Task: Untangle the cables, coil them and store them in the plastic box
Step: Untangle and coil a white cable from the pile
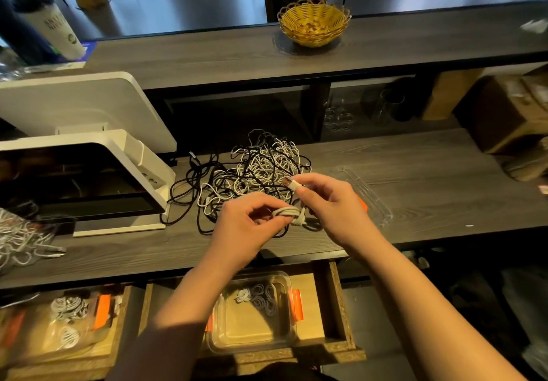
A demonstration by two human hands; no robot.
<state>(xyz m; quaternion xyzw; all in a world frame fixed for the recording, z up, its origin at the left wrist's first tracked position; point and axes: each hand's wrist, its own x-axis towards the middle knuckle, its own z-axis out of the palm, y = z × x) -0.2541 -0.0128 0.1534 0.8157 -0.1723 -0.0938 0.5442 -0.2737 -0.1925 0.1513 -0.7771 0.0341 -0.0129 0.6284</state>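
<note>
Dark wood-grain counter (415, 173) carries the tangled cables (255, 170). Plastic box (252, 336) in the open drawer below holds a few coils. Left hand (246, 226) pinches a white coil (289, 213); right hand (329, 203) pinches its plug end (293, 184). Judged light, limp, springy: grip across the wraps.

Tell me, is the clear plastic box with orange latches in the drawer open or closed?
Open: the clear plastic box has no lid and coiled white cables lie inside.
</note>
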